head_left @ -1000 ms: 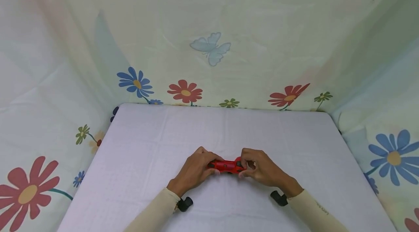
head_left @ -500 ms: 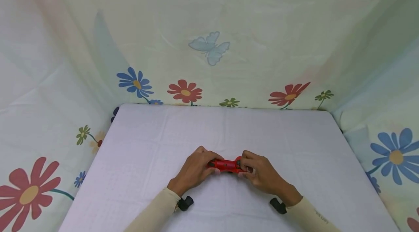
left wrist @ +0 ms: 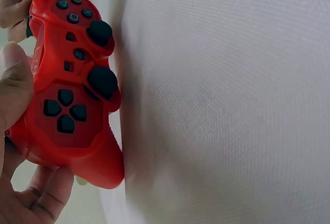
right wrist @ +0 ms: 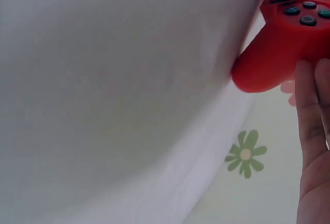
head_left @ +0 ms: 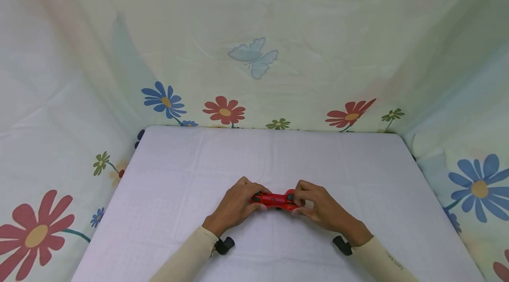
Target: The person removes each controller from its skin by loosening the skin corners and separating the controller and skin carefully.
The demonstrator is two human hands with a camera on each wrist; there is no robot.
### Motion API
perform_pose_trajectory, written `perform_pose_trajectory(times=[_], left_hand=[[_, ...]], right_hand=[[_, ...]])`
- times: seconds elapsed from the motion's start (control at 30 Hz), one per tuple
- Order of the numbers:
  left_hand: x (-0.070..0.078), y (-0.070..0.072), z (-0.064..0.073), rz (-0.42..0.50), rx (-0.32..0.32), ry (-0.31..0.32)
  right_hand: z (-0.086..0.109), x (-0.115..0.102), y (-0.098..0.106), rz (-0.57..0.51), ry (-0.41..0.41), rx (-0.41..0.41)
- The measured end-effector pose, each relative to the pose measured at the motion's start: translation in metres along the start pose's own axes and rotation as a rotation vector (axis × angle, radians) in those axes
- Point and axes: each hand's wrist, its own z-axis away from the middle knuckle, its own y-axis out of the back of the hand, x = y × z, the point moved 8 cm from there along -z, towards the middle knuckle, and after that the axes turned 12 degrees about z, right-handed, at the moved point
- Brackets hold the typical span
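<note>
A red game controller (head_left: 273, 200) with black sticks and buttons stands on edge on the white cloth, its grips touching the surface. In the left wrist view the face of the controller (left wrist: 67, 85) shows its direction pad and two thumbsticks. My left hand (head_left: 235, 204) grips its left end, thumb on the near edge and fingers round the far side. At the other end my right hand (head_left: 318, 204) holds it with bent fingers near the shoulder buttons. The right wrist view catches two fingers (right wrist: 312, 116) against one red grip (right wrist: 268, 62); the thumb is out of that view.
The white cloth-covered table (head_left: 270, 158) spreads around both hands. Behind it and at the sides hangs a curtain (head_left: 302, 52) printed with flowers and a butterfly. Black wrist cameras (head_left: 224, 245) sit on both wrists.
My right hand and forearm shift slightly, its fingers moving a little at the controller's right end. My left hand and the controller stay nearly in place.
</note>
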Motion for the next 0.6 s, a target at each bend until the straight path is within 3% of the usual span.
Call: perform_pose_trajectory(times=[0.13,0.33,0.5,0.6], left_hand=[[-0.0018,-0.0009,-0.0007,0.003,0.001,-0.003],[-0.0032,-0.0005,-0.0006,0.003,-0.009,0.023],[-0.0034,-0.0008,-0.0003,0.013,-0.027,0.044],[-0.0030,-0.0017,-0.0013,0.011,-0.034,0.044]], right_hand=[[-0.0003,0.0013,0.0000,0.026,0.001,-0.019],[0.0020,0.0056,-0.0006,0.074,-0.095,0.025],[0.0072,0.0081,-0.0028,-0.007,-0.186,0.077],[0.0086,0.0066,-0.0035,-0.040,-0.199,0.087]])
